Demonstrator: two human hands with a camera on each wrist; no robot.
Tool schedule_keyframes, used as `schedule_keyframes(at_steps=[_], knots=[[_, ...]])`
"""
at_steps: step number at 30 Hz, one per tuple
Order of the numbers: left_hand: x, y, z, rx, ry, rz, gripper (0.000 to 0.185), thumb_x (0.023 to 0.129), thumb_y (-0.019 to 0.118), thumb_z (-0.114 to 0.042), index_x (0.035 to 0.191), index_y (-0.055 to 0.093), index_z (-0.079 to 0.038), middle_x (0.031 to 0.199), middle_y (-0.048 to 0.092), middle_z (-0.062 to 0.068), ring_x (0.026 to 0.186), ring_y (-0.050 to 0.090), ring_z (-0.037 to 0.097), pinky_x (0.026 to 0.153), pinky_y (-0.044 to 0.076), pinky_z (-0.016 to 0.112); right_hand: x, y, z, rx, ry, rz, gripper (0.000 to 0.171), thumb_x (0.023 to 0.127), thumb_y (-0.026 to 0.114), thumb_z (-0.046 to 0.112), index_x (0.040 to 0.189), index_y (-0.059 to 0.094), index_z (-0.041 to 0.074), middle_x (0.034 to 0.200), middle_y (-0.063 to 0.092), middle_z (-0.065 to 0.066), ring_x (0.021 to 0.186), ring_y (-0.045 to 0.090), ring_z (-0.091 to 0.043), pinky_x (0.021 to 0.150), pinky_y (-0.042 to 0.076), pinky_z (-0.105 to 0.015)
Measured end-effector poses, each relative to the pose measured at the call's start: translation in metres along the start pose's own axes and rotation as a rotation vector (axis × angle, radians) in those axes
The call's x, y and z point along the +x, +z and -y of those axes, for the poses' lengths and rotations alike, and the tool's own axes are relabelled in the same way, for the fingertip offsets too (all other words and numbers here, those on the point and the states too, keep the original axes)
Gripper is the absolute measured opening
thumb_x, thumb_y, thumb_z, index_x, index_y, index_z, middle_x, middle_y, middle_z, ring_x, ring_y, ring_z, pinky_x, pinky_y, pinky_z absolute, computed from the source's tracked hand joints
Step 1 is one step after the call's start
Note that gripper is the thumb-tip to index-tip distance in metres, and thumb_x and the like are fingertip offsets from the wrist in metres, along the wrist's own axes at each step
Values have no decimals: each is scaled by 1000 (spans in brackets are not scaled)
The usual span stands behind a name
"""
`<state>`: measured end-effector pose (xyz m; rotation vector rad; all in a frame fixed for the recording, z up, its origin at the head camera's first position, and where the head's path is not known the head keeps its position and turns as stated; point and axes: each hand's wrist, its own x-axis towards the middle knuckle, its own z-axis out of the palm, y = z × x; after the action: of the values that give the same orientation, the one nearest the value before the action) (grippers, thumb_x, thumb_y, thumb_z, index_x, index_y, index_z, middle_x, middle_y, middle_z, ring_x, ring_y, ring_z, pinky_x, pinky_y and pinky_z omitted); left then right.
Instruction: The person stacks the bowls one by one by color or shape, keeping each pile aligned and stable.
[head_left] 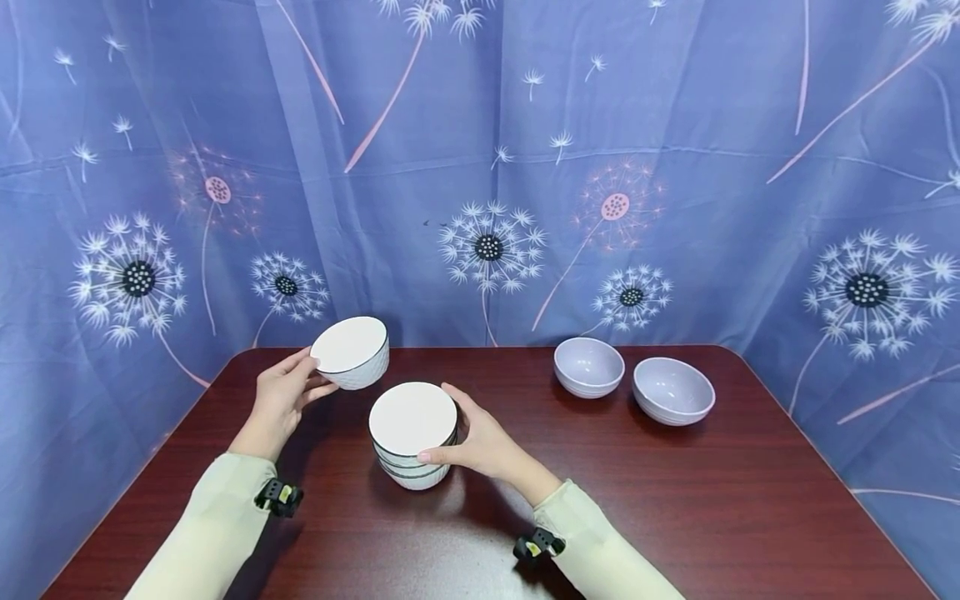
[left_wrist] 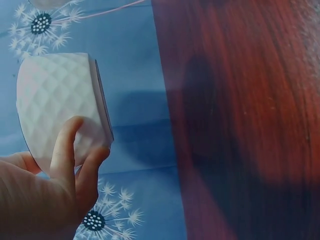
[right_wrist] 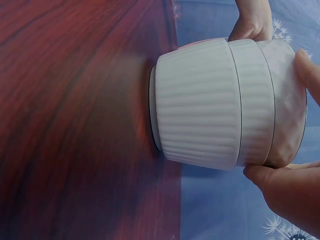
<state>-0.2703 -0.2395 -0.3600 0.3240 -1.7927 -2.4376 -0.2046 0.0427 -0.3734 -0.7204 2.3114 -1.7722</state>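
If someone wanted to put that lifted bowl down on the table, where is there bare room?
Bare wood lies between the stack of white bowls and the two lilac bowls, along the near edge of the table, and under the left hand with its white bowl. It is crowded where the right hand grips the stack.

The head view looks forward and down over the whole worktop (head_left: 675, 517) toward the curtain (head_left: 480, 167). Both wrist views sit close, tilted sideways, sharing that worktop and curtain.
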Motion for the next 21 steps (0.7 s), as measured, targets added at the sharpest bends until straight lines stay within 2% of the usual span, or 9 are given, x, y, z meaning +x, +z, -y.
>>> schedule_keyframes(at_steps=[14,21], knots=[[-12,4,-17,-57,60,130,51,87,48,4,134,28,8,86,62,1,66,63,16,70,52,38,2,-1,-2,56,-3,20,91,66,76,7,138,19,2,134,37,-18,121,38,-23,99,32,-39],[-19,5,-21,-59,57,167,53,86,52,2,133,30,7,91,63,1,68,63,18,71,51,40,0,-1,-2,39,-4,22,91,66,76,8,138,20,2,134,36,-18,121,38,-23,99,32,-40]])
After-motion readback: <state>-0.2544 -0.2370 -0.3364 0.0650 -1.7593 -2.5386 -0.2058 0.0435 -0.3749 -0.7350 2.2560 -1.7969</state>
